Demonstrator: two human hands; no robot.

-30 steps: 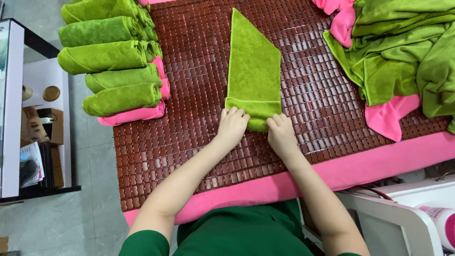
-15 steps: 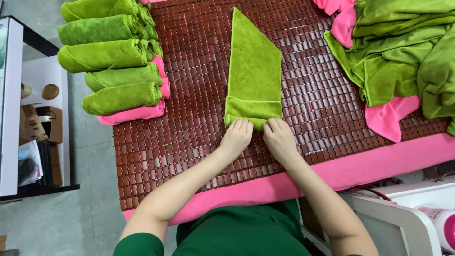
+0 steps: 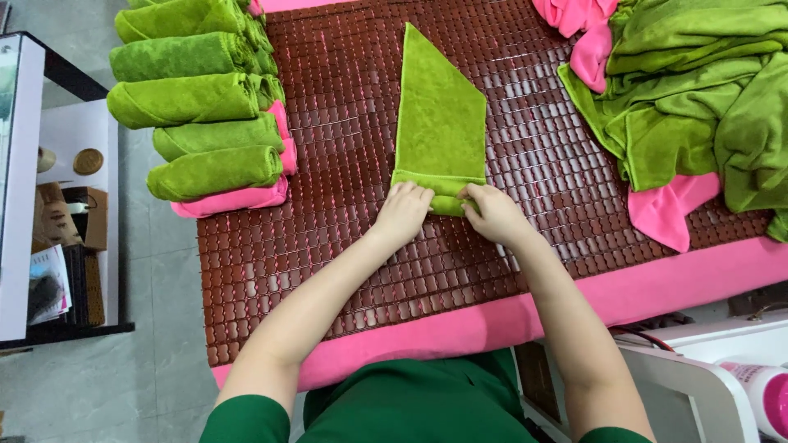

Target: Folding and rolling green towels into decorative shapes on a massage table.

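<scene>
Two hands work at the near end of a green towel (image 3: pixel 441 115) in the single head view. The left hand (image 3: pixel 402 215) and the right hand (image 3: pixel 492 215) sit side by side, both curled over a rolled edge (image 3: pixel 443 201) of the towel, fingers closed on the cloth. The fingertips tuck under the roll, so how much cloth each one grips is hard to make out. Beyond the hands the towel lies flat, folded to a slanted point at its far end, on a dark red-brown bead mat (image 3: pixel 345 246) that covers the counter (image 3: pixel 689 279), whose pink edge shows below the right forearm.

Far to the left of the left hand lies a row of rolled green towels (image 3: pixel 197 107), stacked side by side, with a pink cloth (image 3: pixel 238 197) under the nearest ones; the top of the row is cut off by the frame. Far to the right of the right hand is a heap of loose green towels (image 3: pixel 706 98), mixed with pink cloths (image 3: pixel 669 209), also cut off at the top and right edges. The person's green shirt (image 3: pixel 410 410) fills the bottom, hiding the near edge of the counter. At the lower right corner a pink and white bottle (image 3: pixel 759 394) is partly cropped.
</scene>
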